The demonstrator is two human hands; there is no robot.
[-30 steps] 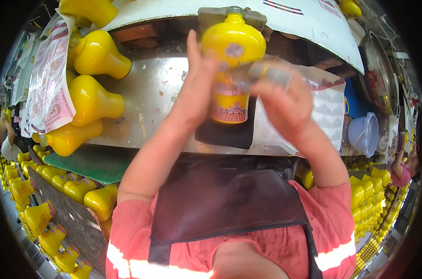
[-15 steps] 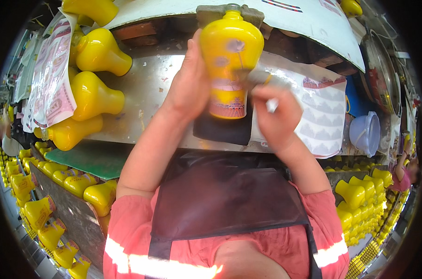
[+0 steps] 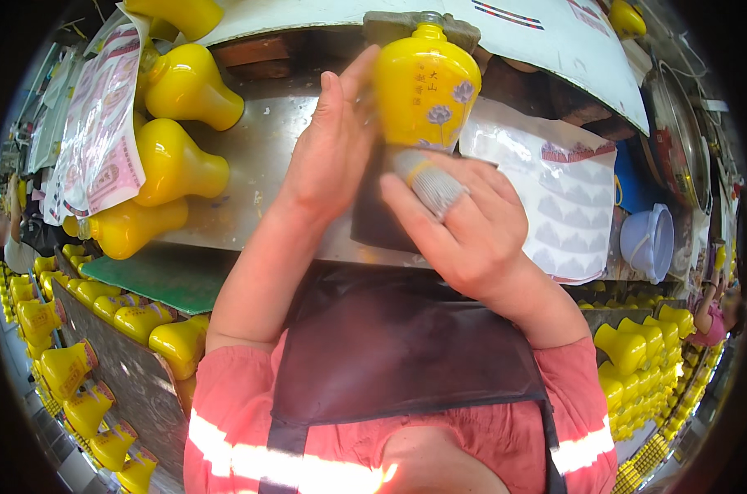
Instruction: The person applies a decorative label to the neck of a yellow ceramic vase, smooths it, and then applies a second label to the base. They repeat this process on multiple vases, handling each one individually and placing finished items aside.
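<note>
With left hand (image 3: 328, 148) open, guarding the left side of the flower-printed yellow bottle (image 3: 415, 86), maybe against rolling. With right hand (image 3: 480, 222), gripping a grey, yellow-banded tool (image 3: 433, 186) by the bottle's low end. Resting the neck (image 3: 429, 30) on a grey block (image 3: 385, 26), likely to stop wobbles.

I see both bare forearms, left (image 3: 262, 263) and right (image 3: 550, 305), angling inward toward the yellow lotus-painted bottle (image 3: 410, 78). The left hand (image 3: 332, 156) stands open on the bottle's left, palm toward it, fingertips blurred, thumb upright. The right hand (image 3: 472, 222) is curled in a grip at the bottle's near end, thumb extended.
</note>
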